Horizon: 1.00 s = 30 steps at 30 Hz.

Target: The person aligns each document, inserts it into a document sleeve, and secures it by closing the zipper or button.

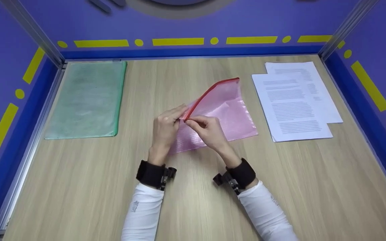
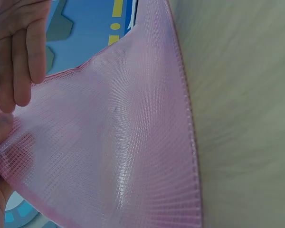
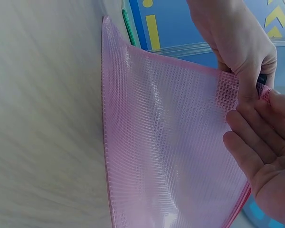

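Note:
A pink mesh zipper pouch (image 1: 235, 118) with a red zipper edge (image 1: 209, 89) is held up at its left corner, its body slanting down over the table. My left hand (image 1: 165, 127) grips that corner, fingers lying behind the mesh. Right beside it, my right hand (image 1: 212, 133) pinches the end of the red edge between thumb and forefinger. A small dark piece (image 3: 261, 79) shows between the fingers at this corner in the right wrist view. The mesh body (image 2: 118, 123) fills much of the left wrist view.
A green mesh zipper pouch (image 1: 85, 98) lies flat at the back left of the wooden table (image 1: 193, 201). Two overlapping stacks of printed paper (image 1: 292, 107) lie to the right of the pink pouch. Blue walls (image 1: 179, 25) with yellow marks enclose the back and sides.

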Each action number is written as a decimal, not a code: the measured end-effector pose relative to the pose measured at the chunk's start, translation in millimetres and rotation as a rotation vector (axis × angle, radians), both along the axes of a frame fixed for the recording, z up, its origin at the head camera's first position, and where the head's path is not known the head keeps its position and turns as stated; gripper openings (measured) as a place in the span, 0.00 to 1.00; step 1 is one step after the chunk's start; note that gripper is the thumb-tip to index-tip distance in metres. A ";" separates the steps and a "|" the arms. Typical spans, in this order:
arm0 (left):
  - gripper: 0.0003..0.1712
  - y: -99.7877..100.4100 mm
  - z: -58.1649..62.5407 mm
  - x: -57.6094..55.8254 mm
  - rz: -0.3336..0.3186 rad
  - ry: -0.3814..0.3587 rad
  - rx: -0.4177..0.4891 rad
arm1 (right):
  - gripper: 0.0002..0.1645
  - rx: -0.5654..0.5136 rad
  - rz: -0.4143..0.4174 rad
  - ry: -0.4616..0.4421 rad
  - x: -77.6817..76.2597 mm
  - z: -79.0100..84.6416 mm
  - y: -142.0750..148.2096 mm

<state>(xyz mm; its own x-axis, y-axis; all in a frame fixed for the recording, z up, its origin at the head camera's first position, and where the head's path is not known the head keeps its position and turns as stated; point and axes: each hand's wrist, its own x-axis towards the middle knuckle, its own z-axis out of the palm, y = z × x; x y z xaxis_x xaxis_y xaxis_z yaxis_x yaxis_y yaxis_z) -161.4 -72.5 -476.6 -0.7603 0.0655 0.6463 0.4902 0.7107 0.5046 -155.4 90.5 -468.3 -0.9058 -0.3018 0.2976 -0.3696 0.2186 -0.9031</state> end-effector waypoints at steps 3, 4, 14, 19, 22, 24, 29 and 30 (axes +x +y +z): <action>0.15 -0.5 -0.7 0.3 -0.009 -0.006 0.007 | 0.10 0.005 -0.029 0.027 0.2 -0.6 0.2; 0.15 -0.7 -0.8 0.6 -0.013 -0.009 0.011 | 0.10 0.008 -0.035 0.039 0.1 -0.5 0.4; 0.16 -2.3 0.4 0.6 -0.016 -0.034 0.037 | 0.09 0.099 -0.086 0.227 -5.6 5.2 1.6; 0.16 -3.0 -1.3 1.3 -0.024 -0.028 0.050 | 0.10 0.118 -0.095 0.276 -7.3 8.7 1.6; 0.17 -3.2 -1.4 1.4 -0.024 -0.019 0.047 | 0.10 0.127 -0.095 0.291 -8.1 12.9 2.2; 0.17 -3.0 -1.2 1.4 -0.031 -0.016 0.043 | 0.10 0.140 -0.098 0.300 -8.8 15.8 3.2; 0.17 -2.2 -1.3 1.0 -0.046 -0.018 0.041 | 0.10 0.189 -0.113 0.317 -11.3 22.5 5.3; 0.17 -2.1 -1.3 0.9 -0.046 -0.019 0.042 | 0.10 0.199 -0.116 0.318 -11.9 23.5 5.5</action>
